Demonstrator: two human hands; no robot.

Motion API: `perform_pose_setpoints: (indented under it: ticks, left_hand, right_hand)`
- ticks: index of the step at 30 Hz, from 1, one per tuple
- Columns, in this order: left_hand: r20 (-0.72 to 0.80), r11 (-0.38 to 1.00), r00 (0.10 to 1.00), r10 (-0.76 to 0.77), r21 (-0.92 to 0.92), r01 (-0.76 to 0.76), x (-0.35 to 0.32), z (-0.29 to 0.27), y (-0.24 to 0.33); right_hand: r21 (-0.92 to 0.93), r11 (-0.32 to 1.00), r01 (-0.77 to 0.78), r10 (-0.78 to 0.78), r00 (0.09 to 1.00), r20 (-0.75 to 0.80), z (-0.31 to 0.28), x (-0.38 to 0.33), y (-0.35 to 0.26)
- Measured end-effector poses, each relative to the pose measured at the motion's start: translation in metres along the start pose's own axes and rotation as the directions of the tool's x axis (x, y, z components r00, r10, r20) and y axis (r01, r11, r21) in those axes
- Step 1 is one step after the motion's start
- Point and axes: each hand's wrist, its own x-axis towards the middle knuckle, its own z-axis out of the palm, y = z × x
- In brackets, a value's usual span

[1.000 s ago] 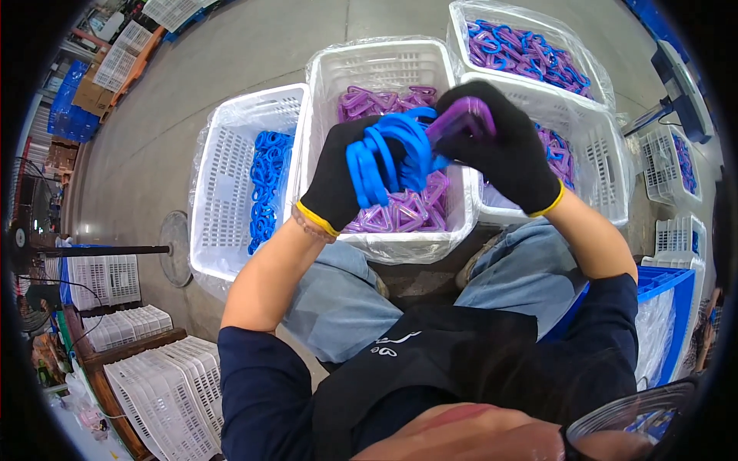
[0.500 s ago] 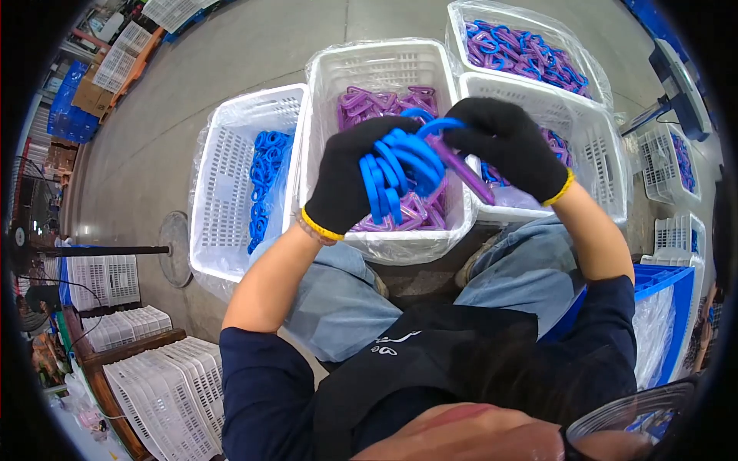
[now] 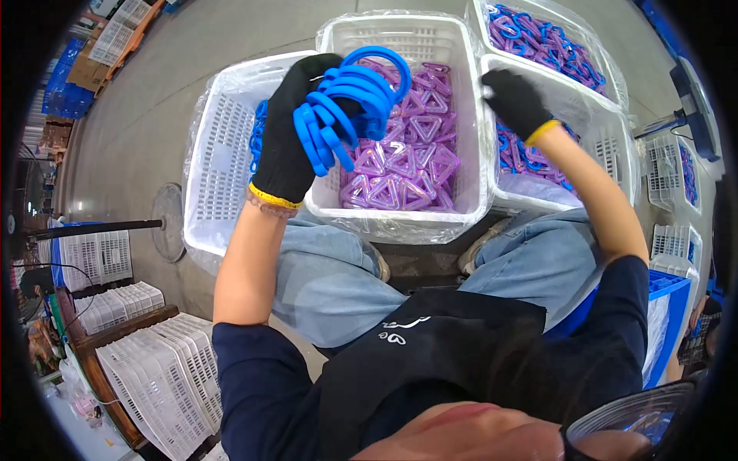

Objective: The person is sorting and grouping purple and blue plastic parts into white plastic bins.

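Note:
My left hand (image 3: pixel 286 146), in a black glove with a yellow cuff, grips a bunch of several blue plastic rings (image 3: pixel 338 104) above the middle basket. Below them, clear purple plastic triangles (image 3: pixel 400 163) fill the lined middle white basket (image 3: pixel 384 218). Over the near right basket (image 3: pixel 550 201) is my right hand (image 3: pixel 516 104), gloved alike; motion smears its fingers, and whether they hold anything is unclear. Purple triangles mixed with blue rings (image 3: pixel 530 163) lie under it. More loose blue rings (image 3: pixel 257 131) show in the left basket (image 3: pixel 219 146), partly hidden by my left hand.
A far right basket (image 3: pixel 550 46) holds more purple and blue pieces. To the right stand a screen on a post (image 3: pixel 696 111) and a blue crate (image 3: pixel 667 288). Stacked white baskets (image 3: pixel 165 384) sit at lower left, near a round stand base (image 3: pixel 167 221).
My right hand has moved right, away from the rings, over the near right basket. The purple piece and blue ring at its fingers no longer show there. My left hand moved left with its rings.

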Motion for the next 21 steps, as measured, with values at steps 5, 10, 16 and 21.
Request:
perform_pose_setpoints:
  ticks: [5,10,16,21]
  left_hand:
    - [0.149,0.997,0.989,-0.021,-0.068,0.032,-0.005,-0.012,-0.006]
    - [0.256,0.968,0.967,0.002,-0.244,0.062,0.003,0.003,-0.017]
    - [0.197,0.995,0.980,0.017,0.090,-0.035,-0.012,-0.005,0.012]
    - [0.118,0.915,0.990,-0.072,-0.387,0.113,-0.009,0.006,-0.004]
  right_hand:
    - [0.058,0.895,0.443,-0.325,0.555,0.766,0.119,0.008,-0.097]
    - [-0.110,0.849,0.517,-0.160,0.449,0.879,0.218,-0.055,-0.098]
    - [0.217,0.967,0.136,-0.256,0.510,0.821,0.153,0.019,-0.115]
    - [0.747,0.658,-0.097,-0.239,0.913,0.330,0.060,0.037,-0.085]
